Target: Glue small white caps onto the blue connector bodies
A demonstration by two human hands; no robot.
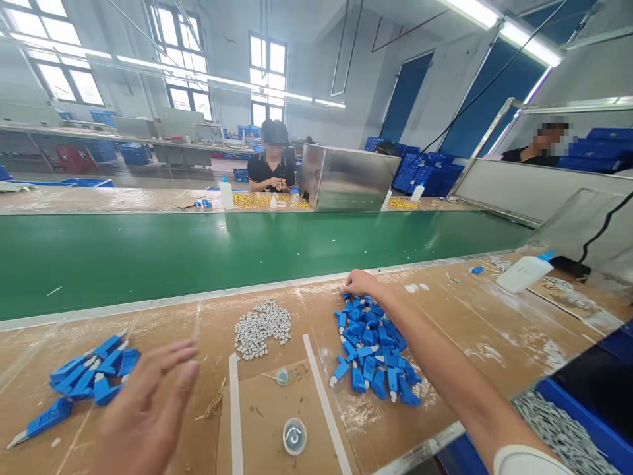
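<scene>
My left hand [151,402] hovers at the lower left, slightly blurred. Its fingers are stretched out with the thumb apart, and nothing is in it. Just beyond it lies a small heap of blue plastic pieces with pale tips [86,373]. My right hand [360,284] reaches to the far end of a larger pile of similar blue pieces [368,346]. Its fingers are bent and pressed together; whatever they may hold is hidden. Between the two piles sits a heap of small grey-white parts [262,330]. Nearer me is a small round cup [295,437] with clear content.
A green conveyor belt [198,254] runs beyond the cardboard-covered bench. On the right, a white bottle with a blue cap [524,274] lies tilted. A blue bin [588,422] of grey parts stands low right. Across the belt, a person [271,165] works beside a metal box [346,178].
</scene>
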